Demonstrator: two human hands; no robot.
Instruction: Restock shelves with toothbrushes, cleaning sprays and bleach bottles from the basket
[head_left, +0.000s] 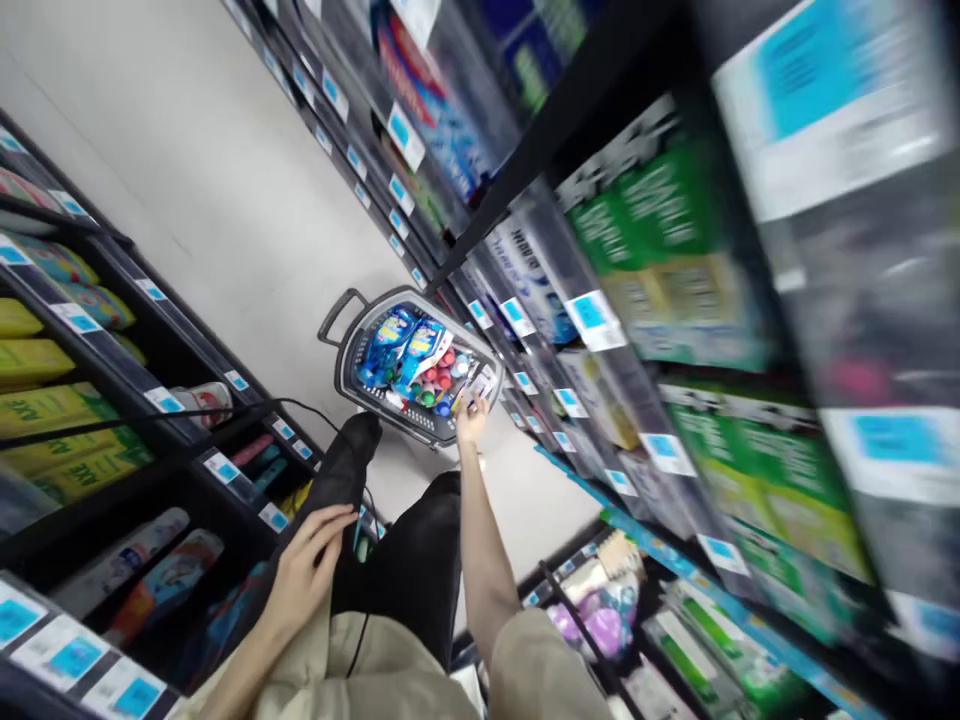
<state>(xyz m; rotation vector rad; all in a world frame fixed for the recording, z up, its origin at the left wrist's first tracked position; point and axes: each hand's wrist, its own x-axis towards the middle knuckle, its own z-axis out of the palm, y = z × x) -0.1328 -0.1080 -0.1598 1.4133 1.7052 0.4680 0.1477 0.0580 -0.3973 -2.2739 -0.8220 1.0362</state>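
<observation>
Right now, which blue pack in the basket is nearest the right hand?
The blue pack beside the red items; the other pack lies farther left.

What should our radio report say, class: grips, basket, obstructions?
Right grip at basket's right end, hold unclear; left grip loosely open. Basket on floor, blue packs inside. Black cable at left, not over basket.

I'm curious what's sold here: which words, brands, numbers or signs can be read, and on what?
"AXE": yellow packs, picture left.
"DARLIE", probably, though blurred: green boxes, picture right.
Too small or blurred to read: price tags, blue packs in the basket, remaining print.
</observation>
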